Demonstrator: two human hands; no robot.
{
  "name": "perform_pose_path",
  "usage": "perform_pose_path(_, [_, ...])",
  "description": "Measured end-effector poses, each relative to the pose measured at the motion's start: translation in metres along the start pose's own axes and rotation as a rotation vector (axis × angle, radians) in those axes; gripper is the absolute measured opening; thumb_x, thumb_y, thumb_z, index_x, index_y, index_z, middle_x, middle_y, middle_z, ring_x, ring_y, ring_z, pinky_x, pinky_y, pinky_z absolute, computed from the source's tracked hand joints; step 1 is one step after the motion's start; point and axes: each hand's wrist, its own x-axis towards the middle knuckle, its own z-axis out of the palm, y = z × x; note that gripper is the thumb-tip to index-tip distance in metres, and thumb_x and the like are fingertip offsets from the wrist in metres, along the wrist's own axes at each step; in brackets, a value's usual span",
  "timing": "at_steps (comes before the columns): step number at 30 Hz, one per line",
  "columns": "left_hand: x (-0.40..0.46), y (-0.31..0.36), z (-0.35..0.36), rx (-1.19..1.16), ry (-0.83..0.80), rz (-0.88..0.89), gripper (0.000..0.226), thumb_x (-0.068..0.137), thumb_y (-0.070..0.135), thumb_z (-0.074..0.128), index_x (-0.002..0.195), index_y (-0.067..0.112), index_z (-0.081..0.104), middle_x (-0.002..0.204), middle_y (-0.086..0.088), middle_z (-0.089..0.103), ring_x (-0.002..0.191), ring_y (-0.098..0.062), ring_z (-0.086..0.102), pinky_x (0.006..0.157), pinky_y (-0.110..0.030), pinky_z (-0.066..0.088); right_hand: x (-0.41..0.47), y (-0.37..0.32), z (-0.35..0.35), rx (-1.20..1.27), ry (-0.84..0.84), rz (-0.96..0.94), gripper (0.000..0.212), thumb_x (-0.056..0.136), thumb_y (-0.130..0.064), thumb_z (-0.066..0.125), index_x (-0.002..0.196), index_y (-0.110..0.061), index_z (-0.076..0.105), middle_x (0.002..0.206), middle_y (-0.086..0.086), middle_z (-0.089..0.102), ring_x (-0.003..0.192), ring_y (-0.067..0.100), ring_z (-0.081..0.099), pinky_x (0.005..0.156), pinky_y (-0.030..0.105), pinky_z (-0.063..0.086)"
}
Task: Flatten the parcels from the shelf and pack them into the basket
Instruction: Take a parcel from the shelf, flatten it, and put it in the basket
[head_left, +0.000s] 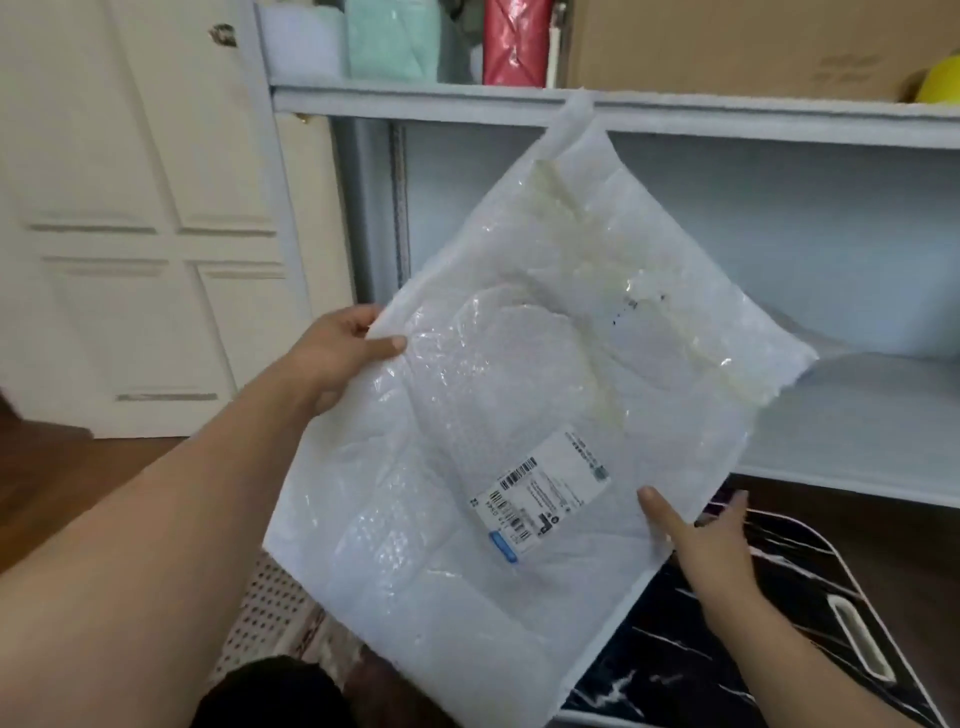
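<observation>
While my left hand (337, 353) pinches the far-left corner of a white bubble-wrap parcel (545, 415), thumb on top and fingers curled behind, my right hand (701, 540) meets its near-right edge with straight fingers, thumb lying on the wrap. With 2 hands on it, the parcel hangs tilted in the air in front of the pale shelf (779, 119), a printed label (545, 499) facing me. Below it, near right, stands the black marbled basket (810, 597). Folded cloth and a cardboard box (727, 47) sit on the upper shelf.
</observation>
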Motion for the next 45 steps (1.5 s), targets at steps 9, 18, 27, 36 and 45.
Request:
perform_pose_path(9, [-0.013,-0.011,-0.197,0.274,0.758,-0.017,0.027,0.084,0.007,0.067,0.103,0.019,0.052,0.080,-0.003,0.054,0.070,-0.025,0.055,0.060,-0.030,0.046,-0.058,-0.074,0.207,-0.186,-0.439,-0.467,0.092,0.090,-0.013,0.067,0.151,-0.042,0.004,0.129,-0.015,0.034,0.110,0.007,0.039,0.097,0.023,0.033])
perform_pose_path(18, [0.016,-0.127,-0.271,1.082,0.673,-0.262,0.028,0.080,-0.004,0.052,0.089,0.019,0.067,0.103,-0.003,0.061,0.094,-0.029,0.060,0.071,-0.030,0.041,-0.085,-0.002,0.338,-0.975,-0.661,-0.541,0.062,0.098,-0.012,0.045,0.152,-0.018,0.014,0.125,0.003,0.054,0.110,0.017,0.056,0.096,0.027,0.045])
perform_pose_path(27, [0.032,-0.287,-0.245,1.558,0.167,-0.715,0.064,0.090,0.061,0.033,0.124,0.013,0.056,0.126,-0.004,0.053,0.121,-0.024,0.042,0.105,-0.041,0.029,-0.066,0.039,0.411,-1.743,-0.867,-0.823,0.044,0.095,-0.018,0.049,0.135,0.001,0.041,0.128,0.017,0.048,0.120,0.033,0.043,0.104,0.042,0.034])
perform_pose_path(36, [0.037,-0.347,-0.194,1.651,0.064,-0.670,0.086,0.084,0.074,0.030,0.134,0.006,0.047,0.137,-0.009,0.042,0.127,-0.026,0.034,0.108,-0.041,0.022,-0.044,0.070,0.435,-2.001,-1.266,-0.684,0.037,0.093,-0.012,0.045,0.129,-0.008,0.052,0.134,0.013,0.051,0.126,0.036,0.042,0.109,0.054,0.023])
perform_pose_path(45, [0.004,-0.427,-0.196,1.609,-0.226,-0.977,0.089,0.083,0.077,0.026,0.146,0.015,0.035,0.152,-0.004,0.029,0.139,-0.028,0.021,0.112,-0.043,0.014,-0.036,0.089,0.452,-1.903,-1.637,-0.710,0.034,0.100,-0.018,0.039,0.067,-0.009,0.033,0.071,0.005,0.037,0.077,0.025,0.047,0.088,0.044,0.040])
